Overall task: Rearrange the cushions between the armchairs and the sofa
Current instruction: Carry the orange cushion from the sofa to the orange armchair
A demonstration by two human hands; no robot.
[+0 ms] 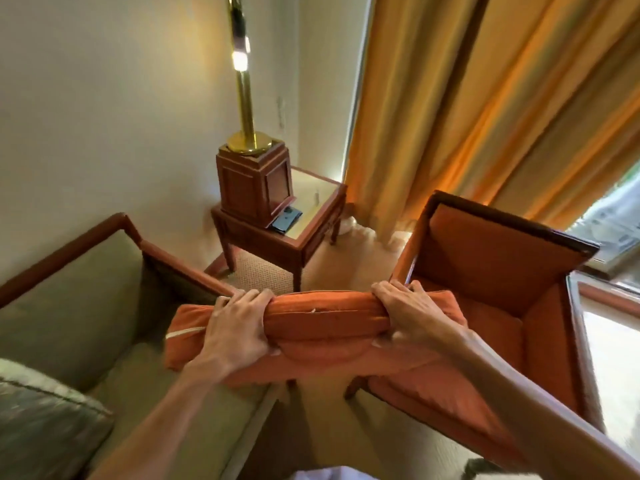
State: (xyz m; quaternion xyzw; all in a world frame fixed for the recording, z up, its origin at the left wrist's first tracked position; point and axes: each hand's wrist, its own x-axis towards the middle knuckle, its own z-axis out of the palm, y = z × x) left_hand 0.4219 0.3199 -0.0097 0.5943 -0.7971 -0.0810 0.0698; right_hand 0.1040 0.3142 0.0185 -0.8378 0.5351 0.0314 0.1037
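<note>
A corner of a sitting room: pale walls, orange curtains (485,116) on the right, and a small wooden table (311,233) carrying a brass lamp (244,98) on a boxy wooden base, with a dark flat thing, probably a phone (286,219), beside it. Below left is a green sofa (86,306); below right, an orange armchair (502,289).

The orange cushion (318,327) hangs in the air between sofa and armchair, over the gap of carpet. The left hand (235,327) and the right hand (412,313) each have their grip clamped on its top edge, fingers curled over, thumbs beneath.

The cushion is soft and sags between the hands, so holding both ends level and lowering it flat onto the chosen seat, then pressing it back into the corner, should settle it squarely. Which seat it is meant for cannot be told.

The frame is blurred. The sofa is cut off on the left, where a grey-green cushion (41,420) shows partly. The armchair's front is hidden by the right forearm.
</note>
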